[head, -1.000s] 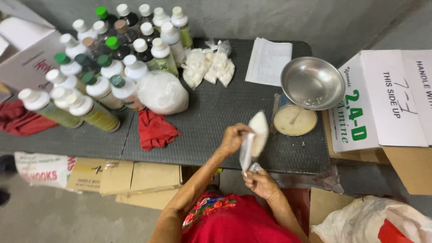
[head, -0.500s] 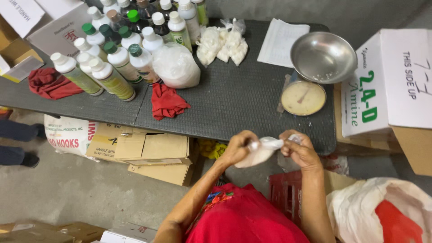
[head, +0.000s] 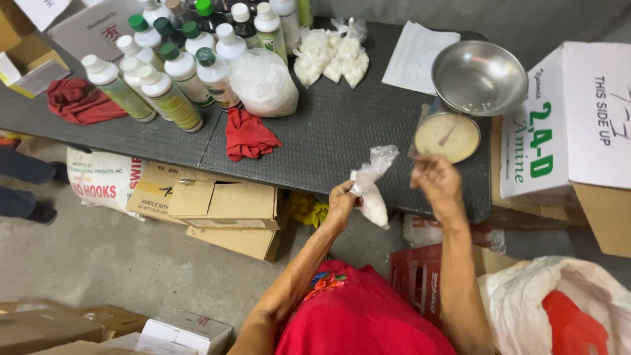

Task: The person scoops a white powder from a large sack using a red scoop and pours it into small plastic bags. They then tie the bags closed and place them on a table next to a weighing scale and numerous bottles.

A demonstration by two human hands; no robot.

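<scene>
My left hand (head: 342, 200) pinches the neck of the powder bag (head: 370, 190) over the table (head: 315, 141) edge, right hand (head: 435, 179) loosely curled nearby, holding nothing I can see; I judge a slack pinch could spill powder.

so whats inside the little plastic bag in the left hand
White powder fills the lower part of the small clear bag; its twisted top looks empty. The left hand grips the neck, hiding what sits there.
</scene>
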